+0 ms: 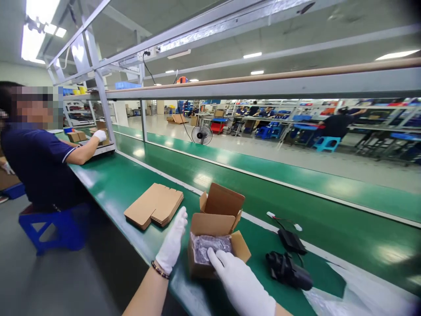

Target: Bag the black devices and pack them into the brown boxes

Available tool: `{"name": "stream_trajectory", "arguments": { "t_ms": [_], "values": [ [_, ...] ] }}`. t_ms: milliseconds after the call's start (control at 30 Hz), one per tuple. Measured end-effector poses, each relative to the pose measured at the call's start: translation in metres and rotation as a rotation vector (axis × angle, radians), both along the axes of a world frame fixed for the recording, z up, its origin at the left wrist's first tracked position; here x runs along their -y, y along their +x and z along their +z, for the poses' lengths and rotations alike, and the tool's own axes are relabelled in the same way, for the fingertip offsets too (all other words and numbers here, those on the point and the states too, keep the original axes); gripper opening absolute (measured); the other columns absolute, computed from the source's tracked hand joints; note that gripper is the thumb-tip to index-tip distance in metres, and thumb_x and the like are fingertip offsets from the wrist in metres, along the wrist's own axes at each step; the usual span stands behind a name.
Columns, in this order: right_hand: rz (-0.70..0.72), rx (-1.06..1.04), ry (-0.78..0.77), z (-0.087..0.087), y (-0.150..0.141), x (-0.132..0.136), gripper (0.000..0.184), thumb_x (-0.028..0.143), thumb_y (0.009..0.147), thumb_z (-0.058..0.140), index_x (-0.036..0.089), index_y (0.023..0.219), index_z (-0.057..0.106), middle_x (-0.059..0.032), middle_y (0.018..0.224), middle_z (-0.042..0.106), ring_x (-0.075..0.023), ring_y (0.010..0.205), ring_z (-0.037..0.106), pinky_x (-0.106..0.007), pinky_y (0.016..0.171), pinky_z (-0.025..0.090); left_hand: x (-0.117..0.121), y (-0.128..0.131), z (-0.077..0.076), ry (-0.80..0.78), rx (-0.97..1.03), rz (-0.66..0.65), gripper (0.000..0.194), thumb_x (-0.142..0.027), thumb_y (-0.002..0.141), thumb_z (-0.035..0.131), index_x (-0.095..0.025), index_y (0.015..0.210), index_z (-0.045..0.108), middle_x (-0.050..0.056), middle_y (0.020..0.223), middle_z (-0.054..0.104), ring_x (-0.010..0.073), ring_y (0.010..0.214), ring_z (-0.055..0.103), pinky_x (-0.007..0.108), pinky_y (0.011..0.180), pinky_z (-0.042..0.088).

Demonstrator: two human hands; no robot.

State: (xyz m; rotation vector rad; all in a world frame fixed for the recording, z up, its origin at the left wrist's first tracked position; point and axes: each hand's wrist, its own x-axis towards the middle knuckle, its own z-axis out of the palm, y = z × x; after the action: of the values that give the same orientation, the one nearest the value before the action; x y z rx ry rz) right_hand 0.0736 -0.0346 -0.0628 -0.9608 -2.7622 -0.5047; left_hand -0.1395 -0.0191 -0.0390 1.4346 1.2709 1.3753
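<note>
An open cardboard box [204, 271] stands at the near edge of the green bench, flaps raised. Inside lies an item in a shiny, greyish plastic wrap [202, 245]; what it holds is hidden. My right hand [241, 281], in a white glove, reaches over the box with its fingers stretched onto the wrap. To the left of the box, my gloved left hand [173, 241] is held upright with straight fingers, holding nothing. More raised cardboard [225, 199] shows just behind; whether it belongs to the same box I cannot tell.
Flat folded cartons [153, 204] are stacked to the left. At right lie a black bundled item [289, 270], a black module with wires [291, 241] and clear plastic [358, 289]. A co-worker [36, 162] sits at left on a blue stool [54, 226]. A metal post [103, 105] rises beyond.
</note>
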Motion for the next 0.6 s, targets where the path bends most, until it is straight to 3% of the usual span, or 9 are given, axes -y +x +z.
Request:
{"name": "stream_trajectory", "arguments": {
  "t_ms": [67,167,233,300,400,500,600],
  "values": [
    [0.106,-0.043,-0.010,0.003,0.014,-0.002,0.056,-0.004,0.072,0.042,0.007,0.126,0.050,-0.0122,0.088,0.065,-0.0210,0.068,0.061,-0.031,0.059,0.049,-0.023,-0.007,0.008,0.075,-0.390,0.054,0.049,-0.025,0.096,0.039,-0.024,0.145,0.040,0.009,0.155,0.034,0.0235,0.143,0.031,0.042,0.118,0.028],
    [0.226,-0.077,-0.080,0.015,0.033,-0.009,0.048,0.000,0.079,0.041,0.009,0.126,0.048,-0.0110,0.087,0.064,-0.0202,0.068,0.058,-0.031,0.059,0.046,-0.069,0.002,0.018,0.081,-0.945,-0.026,0.057,-0.017,0.079,0.065,-0.029,0.133,0.055,0.008,0.157,0.028,0.0335,0.145,0.024,0.048,0.116,0.026],
    [0.272,-0.079,-0.119,0.020,0.044,-0.018,0.044,0.003,0.084,0.041,0.011,0.127,0.047,-0.0107,0.089,0.063,-0.0197,0.069,0.056,-0.032,0.060,0.045,-0.095,0.016,0.022,0.033,-1.127,-0.045,0.052,-0.022,0.073,0.073,-0.030,0.123,0.061,0.008,0.150,0.040,0.0352,0.137,0.038,0.047,0.109,0.036],
    [0.274,-0.052,-0.167,0.020,0.053,-0.033,0.044,0.004,0.086,0.042,0.013,0.128,0.048,-0.0112,0.092,0.063,-0.0194,0.072,0.056,-0.032,0.063,0.045,-0.113,0.027,0.025,-0.027,-1.221,0.007,0.032,-0.028,0.082,0.065,-0.025,0.113,0.064,0.012,0.127,0.060,0.0313,0.117,0.058,0.043,0.095,0.046],
    [0.047,0.007,-0.290,0.020,0.070,-0.073,0.052,0.002,0.083,0.048,0.018,0.132,0.050,-0.0105,0.099,0.064,-0.0197,0.082,0.059,-0.033,0.073,0.047,-0.125,0.027,0.030,-0.098,-1.264,0.148,0.023,-0.024,0.094,0.043,-0.017,0.106,0.062,0.013,0.094,0.070,0.0278,0.091,0.068,0.039,0.079,0.049],
    [-0.249,-0.021,-0.340,0.028,0.090,-0.135,0.050,-0.001,0.085,0.045,0.018,0.131,0.052,-0.0123,0.108,0.062,-0.0216,0.096,0.062,-0.035,0.082,0.048,-0.119,0.010,0.040,-0.132,-1.301,0.282,0.026,-0.023,0.096,0.034,-0.015,0.105,0.058,0.014,0.091,0.070,0.0275,0.088,0.068,0.035,0.073,0.046],
    [-0.465,-0.081,-0.338,0.043,0.102,-0.204,0.037,0.006,0.091,0.048,0.011,0.127,0.054,-0.0158,0.117,0.059,-0.0248,0.103,0.061,-0.040,0.083,0.050,-0.100,-0.004,0.049,-0.126,-1.345,0.307,0.026,-0.024,0.096,0.034,-0.017,0.102,0.059,0.013,0.089,0.069,0.0276,0.087,0.067,0.034,0.071,0.044]
  ]
}}
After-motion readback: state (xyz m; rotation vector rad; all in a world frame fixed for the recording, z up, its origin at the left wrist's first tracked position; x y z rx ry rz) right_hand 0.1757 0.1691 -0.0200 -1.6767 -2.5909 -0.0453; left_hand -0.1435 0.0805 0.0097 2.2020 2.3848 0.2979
